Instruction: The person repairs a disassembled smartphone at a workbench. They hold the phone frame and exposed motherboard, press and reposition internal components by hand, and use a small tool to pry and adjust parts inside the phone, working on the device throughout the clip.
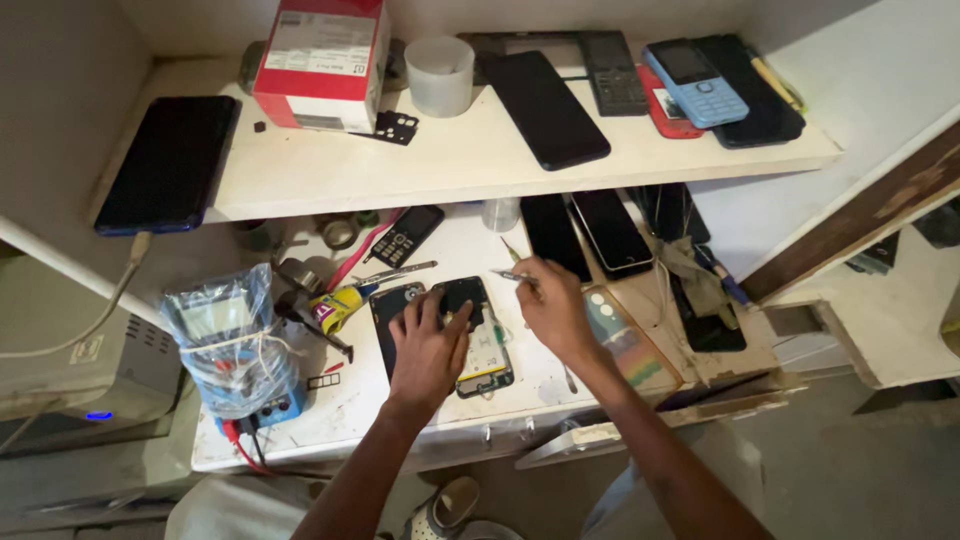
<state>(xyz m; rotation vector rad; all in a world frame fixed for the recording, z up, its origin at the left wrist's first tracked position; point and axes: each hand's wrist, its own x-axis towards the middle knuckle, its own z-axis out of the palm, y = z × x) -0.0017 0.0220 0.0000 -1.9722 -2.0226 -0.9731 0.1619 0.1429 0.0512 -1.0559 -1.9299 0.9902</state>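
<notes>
An opened phone (484,352) with its inner parts showing lies on the white worktop (350,400). My left hand (428,345) presses down on its upper end, fingers spread over the dark camera area (462,295). My right hand (553,305) holds thin metal tweezers (510,274), their tip pointing left just above the phone's top edge. A separate dark phone back cover (390,305) lies to the left of the left hand.
A multimeter wrapped in plastic (232,345) stands at the left with a glue tube (340,303) beside it. Several phones lie on the upper shelf (450,165) with a red box (322,62) and a white cup (440,75). More phones (610,232) rest behind the hands.
</notes>
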